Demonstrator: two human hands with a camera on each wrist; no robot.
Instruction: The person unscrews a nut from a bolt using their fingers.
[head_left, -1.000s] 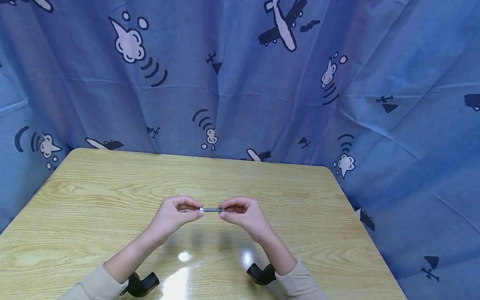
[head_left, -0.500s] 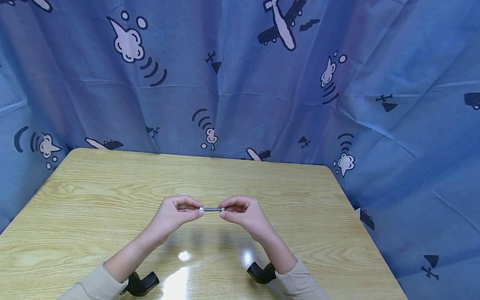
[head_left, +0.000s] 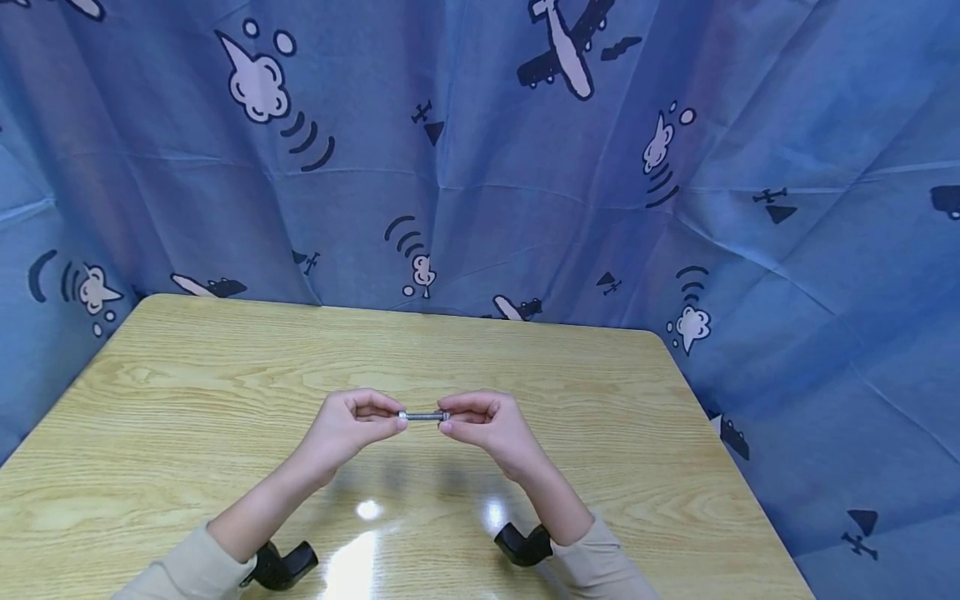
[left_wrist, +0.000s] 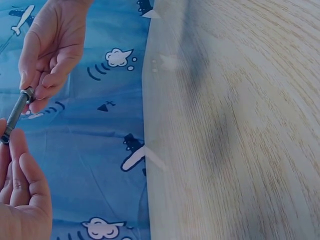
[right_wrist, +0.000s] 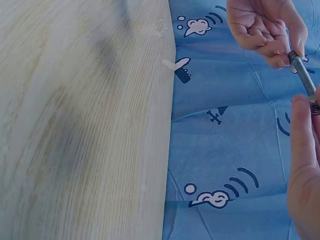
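Observation:
A silvery threaded bolt lies level between both hands, raised above the wooden table. My left hand pinches its head end with thumb and fingers. At the opposite end, my right hand pinches a hex nut that sits on the thread close to the tip. The shank shows bare between the two sets of fingertips. Part of the bolt head is covered by the left thumb and fingers.
Behind and to the right of the table hangs a blue curtain printed with planes and clouds. Black wrist mounts sit at both beige sleeves. Bright light reflections show on the near tabletop.
Both hands keep their pinch and stay almost in place. The nut shows at a slightly different angle between the right fingertips, and the bolt sits a touch higher in the head view.

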